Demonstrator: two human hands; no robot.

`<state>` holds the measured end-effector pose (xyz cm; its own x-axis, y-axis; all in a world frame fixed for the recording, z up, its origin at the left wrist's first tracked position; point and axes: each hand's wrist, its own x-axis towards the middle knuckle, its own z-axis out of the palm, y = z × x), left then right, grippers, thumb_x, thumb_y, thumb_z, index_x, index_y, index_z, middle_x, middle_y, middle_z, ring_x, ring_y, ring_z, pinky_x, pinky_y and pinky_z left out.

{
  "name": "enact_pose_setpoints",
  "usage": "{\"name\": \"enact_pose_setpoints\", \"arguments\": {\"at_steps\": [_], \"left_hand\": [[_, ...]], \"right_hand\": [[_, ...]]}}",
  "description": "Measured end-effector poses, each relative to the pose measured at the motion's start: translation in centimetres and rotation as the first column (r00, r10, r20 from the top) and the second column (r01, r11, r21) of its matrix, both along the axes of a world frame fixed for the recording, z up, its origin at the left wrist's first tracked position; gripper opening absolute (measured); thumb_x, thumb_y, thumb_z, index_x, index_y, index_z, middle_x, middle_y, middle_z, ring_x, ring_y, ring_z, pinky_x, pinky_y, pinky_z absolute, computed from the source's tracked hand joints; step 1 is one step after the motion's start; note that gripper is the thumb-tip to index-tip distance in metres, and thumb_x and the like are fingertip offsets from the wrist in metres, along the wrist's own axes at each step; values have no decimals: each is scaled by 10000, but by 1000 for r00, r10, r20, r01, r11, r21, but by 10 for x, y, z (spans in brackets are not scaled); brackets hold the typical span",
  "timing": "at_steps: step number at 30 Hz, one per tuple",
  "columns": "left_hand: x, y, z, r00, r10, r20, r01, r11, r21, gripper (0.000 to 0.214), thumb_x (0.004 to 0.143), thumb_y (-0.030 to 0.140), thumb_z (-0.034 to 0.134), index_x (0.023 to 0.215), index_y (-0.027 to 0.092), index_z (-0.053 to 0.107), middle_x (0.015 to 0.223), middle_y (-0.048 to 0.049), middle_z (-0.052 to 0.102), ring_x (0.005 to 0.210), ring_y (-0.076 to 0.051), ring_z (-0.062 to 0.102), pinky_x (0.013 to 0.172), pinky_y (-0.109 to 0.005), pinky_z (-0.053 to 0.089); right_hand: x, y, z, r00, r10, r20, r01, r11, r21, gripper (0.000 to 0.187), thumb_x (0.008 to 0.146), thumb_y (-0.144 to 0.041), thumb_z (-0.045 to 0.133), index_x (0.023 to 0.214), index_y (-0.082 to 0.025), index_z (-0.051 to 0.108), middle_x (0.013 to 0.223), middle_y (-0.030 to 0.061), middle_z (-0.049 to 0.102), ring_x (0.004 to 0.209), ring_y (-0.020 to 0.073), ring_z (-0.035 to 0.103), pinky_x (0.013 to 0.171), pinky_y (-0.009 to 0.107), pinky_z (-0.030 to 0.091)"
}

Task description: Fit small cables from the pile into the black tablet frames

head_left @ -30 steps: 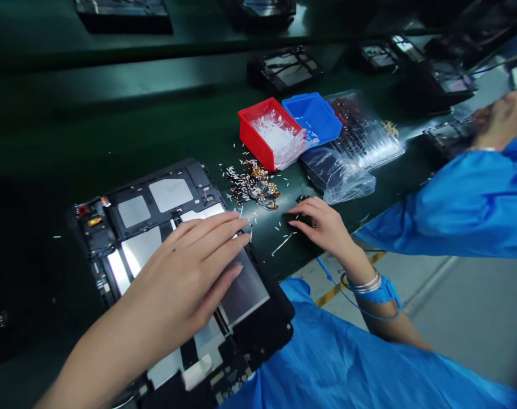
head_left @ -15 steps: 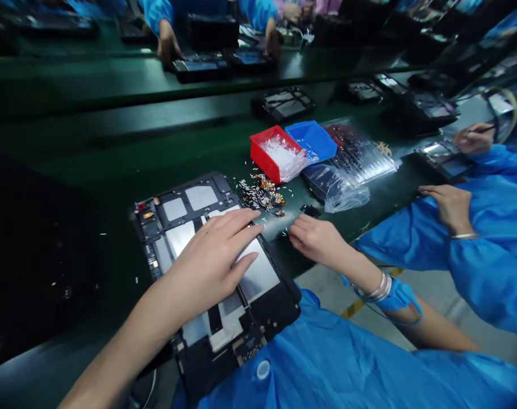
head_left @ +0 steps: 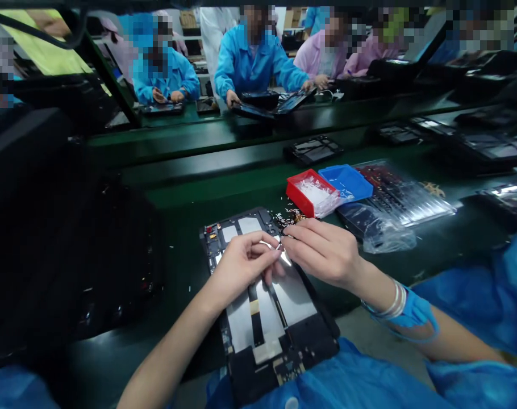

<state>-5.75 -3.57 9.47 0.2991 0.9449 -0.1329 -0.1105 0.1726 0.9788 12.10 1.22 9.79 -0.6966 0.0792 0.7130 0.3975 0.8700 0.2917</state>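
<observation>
An opened tablet chassis (head_left: 279,318) with silver panels lies on the green bench in front of me. Both hands meet above its upper part. My left hand (head_left: 244,267) is curled, its thumb and forefinger pinching a thin white strip (head_left: 272,245). My right hand (head_left: 324,250) pinches the other end of the same strip, fingertips touching the left hand's. A pile of small gold and black parts (head_left: 289,217) lies just beyond the fingers.
A red bin (head_left: 306,196) with white bits and a blue bin (head_left: 346,182) stand behind the tablet, beside clear plastic bags and trays (head_left: 390,213). More tablets lie along the bench. Several people in blue and pink coats work across the line.
My left hand lifted off the tablet's panel and curled into a pinch. My right hand came from the bench over the tablet to meet it. The view tilted upward.
</observation>
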Motion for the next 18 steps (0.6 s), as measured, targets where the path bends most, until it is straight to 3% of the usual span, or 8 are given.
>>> {"name": "enact_pose_setpoints", "arguments": {"at_steps": [2, 5, 8, 12, 14, 16, 18], "left_hand": [[1, 0, -1, 999, 49, -11, -49, 999, 23, 251, 802, 359, 643, 873, 130, 567, 609, -31, 659, 455, -98, 550, 426, -176, 369], [3, -2, -1, 993, 112, -49, -108, 991, 75, 205, 836, 278, 593, 971, 123, 604, 646, -31, 673, 495, -101, 567, 500, -197, 435], [4, -3, -2, 983, 149, -103, -134, 981, 143, 193, 850, 229, 557, 993, 132, 643, 658, -26, 673, 515, -102, 566, 550, -211, 465], [4, -2, -3, 960, 195, -202, -152, 966, 209, 185, 857, 208, 541, 973, 147, 671, 676, -27, 673, 535, -107, 565, 546, -212, 460], [3, -1, -4, 961, 192, -200, -157, 971, 181, 203, 865, 218, 532, 1005, 142, 658, 714, -41, 690, 548, -108, 580, 524, -203, 450], [2, 1, -5, 971, 196, -138, -182, 978, 106, 209, 868, 239, 530, 1021, 133, 626, 776, -70, 716, 566, -119, 616, 456, -182, 411], [2, 3, -7, 973, 222, -55, -221, 975, 24, 178, 866, 278, 542, 953, 131, 593, 834, -105, 732, 580, -139, 652, 400, -167, 377]], "right_hand": [[-2, 2, 0, 996, 27, -86, -39, 990, -135, 77, 821, -87, 598, 820, -147, 645, 800, 79, 720, 728, 174, 638, 596, 298, 539], [-4, 3, 1, 971, 19, -239, -111, 919, -378, 93, 818, -77, 613, 839, -162, 644, 771, 61, 720, 722, 162, 648, 640, 309, 549], [-8, 2, 2, 956, -7, -293, -139, 869, -475, 85, 820, -95, 623, 842, -173, 648, 766, 50, 721, 716, 158, 651, 651, 319, 545], [-11, 5, 3, 958, -15, -286, -133, 862, -490, 90, 819, -91, 608, 808, -175, 638, 737, 43, 710, 696, 156, 646, 639, 311, 536], [-5, 18, 1, 960, -43, -278, -93, 885, -457, 100, 808, -82, 609, 788, -176, 635, 720, 42, 706, 680, 154, 645, 632, 301, 531], [6, 38, -4, 951, -157, -266, 50, 928, -369, 103, 805, -92, 609, 767, -183, 640, 708, 43, 708, 661, 160, 646, 615, 299, 520], [17, 59, -10, 903, -343, -258, 279, 926, -255, 104, 815, -115, 600, 765, -188, 654, 696, 50, 712, 644, 179, 647, 587, 315, 503]]}}
